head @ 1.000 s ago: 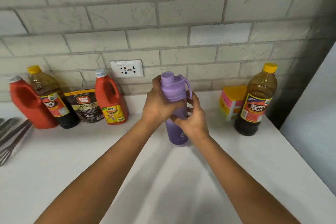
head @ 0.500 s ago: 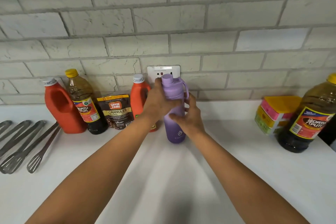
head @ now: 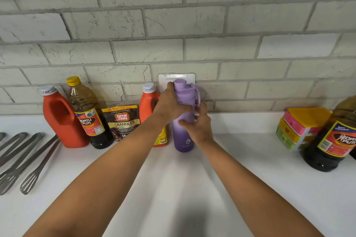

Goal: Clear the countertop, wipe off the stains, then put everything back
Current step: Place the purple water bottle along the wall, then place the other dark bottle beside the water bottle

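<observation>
Purple bottle [head: 183, 121] upright on tabletop [head: 240, 169] (beside ketchup jug [head: 149, 104]); left hand [head: 169, 104] and right hand [head: 199, 127], fingers wrapped around it.

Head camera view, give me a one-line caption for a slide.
Both hands set a purple bottle upright on the white countertop beside sauce bottles.
</observation>
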